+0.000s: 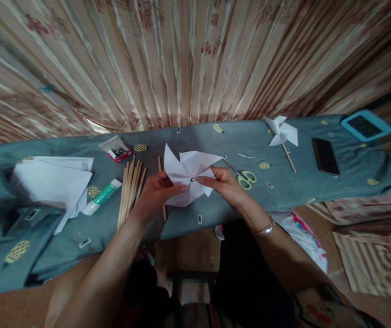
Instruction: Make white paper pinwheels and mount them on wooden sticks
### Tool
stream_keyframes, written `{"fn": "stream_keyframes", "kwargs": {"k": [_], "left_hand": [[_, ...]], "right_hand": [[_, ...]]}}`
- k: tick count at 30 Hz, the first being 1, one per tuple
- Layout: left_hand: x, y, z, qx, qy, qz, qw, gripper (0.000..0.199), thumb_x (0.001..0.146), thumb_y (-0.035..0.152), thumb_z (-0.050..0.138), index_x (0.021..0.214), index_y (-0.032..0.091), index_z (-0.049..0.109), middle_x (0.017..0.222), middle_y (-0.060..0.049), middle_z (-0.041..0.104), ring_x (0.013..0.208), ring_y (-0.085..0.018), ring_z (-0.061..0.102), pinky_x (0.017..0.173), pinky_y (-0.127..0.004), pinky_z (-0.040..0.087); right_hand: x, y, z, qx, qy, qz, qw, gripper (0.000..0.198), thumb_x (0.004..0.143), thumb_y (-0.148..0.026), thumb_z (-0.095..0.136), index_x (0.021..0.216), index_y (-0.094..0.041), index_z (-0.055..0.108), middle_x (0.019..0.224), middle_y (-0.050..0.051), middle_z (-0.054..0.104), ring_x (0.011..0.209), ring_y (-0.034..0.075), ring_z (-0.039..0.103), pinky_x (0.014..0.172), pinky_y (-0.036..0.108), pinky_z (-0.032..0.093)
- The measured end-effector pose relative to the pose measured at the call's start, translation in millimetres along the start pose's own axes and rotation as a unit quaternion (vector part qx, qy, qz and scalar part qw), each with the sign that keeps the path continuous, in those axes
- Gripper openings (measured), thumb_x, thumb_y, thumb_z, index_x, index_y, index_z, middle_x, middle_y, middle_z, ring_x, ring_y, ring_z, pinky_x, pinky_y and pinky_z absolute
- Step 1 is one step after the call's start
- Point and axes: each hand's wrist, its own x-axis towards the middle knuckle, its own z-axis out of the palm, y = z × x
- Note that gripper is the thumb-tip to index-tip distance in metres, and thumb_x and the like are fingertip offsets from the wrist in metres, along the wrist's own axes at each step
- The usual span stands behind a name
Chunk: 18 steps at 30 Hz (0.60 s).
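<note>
A white paper pinwheel (200, 160) with a round metal pin at its centre is held up over the table between both hands. My left hand (156, 191) pinches its left side, thumb on the front of the paper. On the other side, my right hand (225, 183) grips the right edge, its thumb close to the pin. Beneath the pinwheel, partly covered by my left hand, lies a single wooden stick (164, 212). Several more wooden sticks (129, 184) lie in a bunch to the left. Scissors (246, 179) with light green handles rest beside my right hand.
A finished pinwheel on a stick (282, 132), a black phone (325, 156) and a blue-framed device (366, 125) lie at the right. Leftward are a glue stick (103, 197), a red box of pins (119, 152) and white paper sheets (52, 175). A curtain (181, 64) hangs behind the table.
</note>
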Motion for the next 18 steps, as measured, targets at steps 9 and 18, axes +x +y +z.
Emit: {"fn": "stream_keyframes", "kwargs": {"k": [9,18], "left_hand": [[-0.9,-4.7,-1.1,0.056,0.033,0.015,0.998,0.041,0.048,0.029,0.092,0.083,0.013,0.077,0.085,-0.007,0.079,0.076,-0.023,0.071,0.074,-0.033,0.056],[2.3,-7.5,0.3,0.010,0.109,0.051,0.993,0.039,0.051,0.029,0.090,0.084,0.013,0.076,0.083,-0.006,0.078,0.074,-0.021,0.070,0.069,-0.030,0.054]], "right_hand": [[-1.8,-5.1,7.8,-0.079,-0.044,-0.048,0.995,0.034,0.068,-0.051,0.080,0.080,-0.019,0.074,0.073,-0.002,0.070,0.064,0.013,0.059,0.061,0.025,0.046],[-7.2,-6.3,9.0,-0.277,0.158,-0.263,0.910,0.022,0.085,-0.035,0.068,0.104,-0.023,0.068,0.100,0.004,0.073,0.090,0.020,0.066,0.085,0.037,0.054]]}}
